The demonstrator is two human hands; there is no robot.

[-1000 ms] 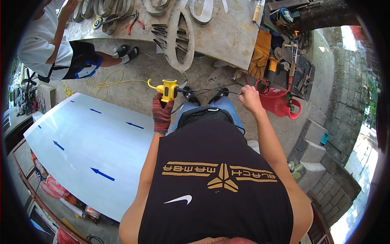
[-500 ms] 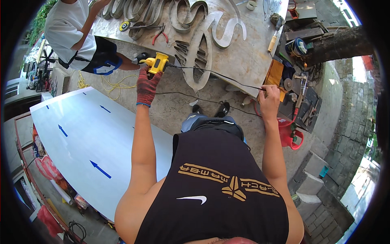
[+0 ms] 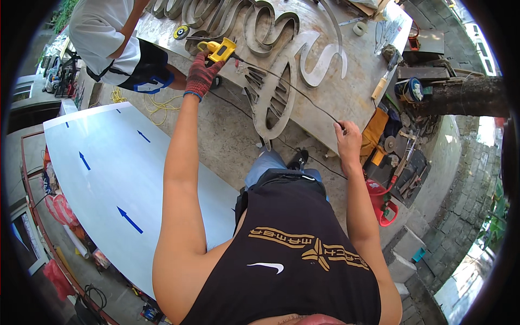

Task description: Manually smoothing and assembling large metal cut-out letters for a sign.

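Note:
My left hand [image 3: 201, 72], in a red work glove, reaches far forward and grips a yellow power tool [image 3: 219, 50] at the near edge of the workbench [image 3: 346, 92]. A black cord [image 3: 292, 89] runs from the tool across the bench to my right hand [image 3: 348, 138], which is bare and pinches the cord at the bench's right front edge. Large curved metal letter shapes [image 3: 281, 81] lie on the bench between the two hands.
Another person in a white shirt and dark shorts [image 3: 116, 46] stands at the bench's left end. A big white sheet with blue arrows [image 3: 124, 184] lies on the floor to my left. A red canister [image 3: 382, 203], a hammer [image 3: 382, 81] and scattered tools sit at the right.
My left hand has carried the yellow tool from over the floor up to the bench. My right hand has followed along the cord toward the bench edge.

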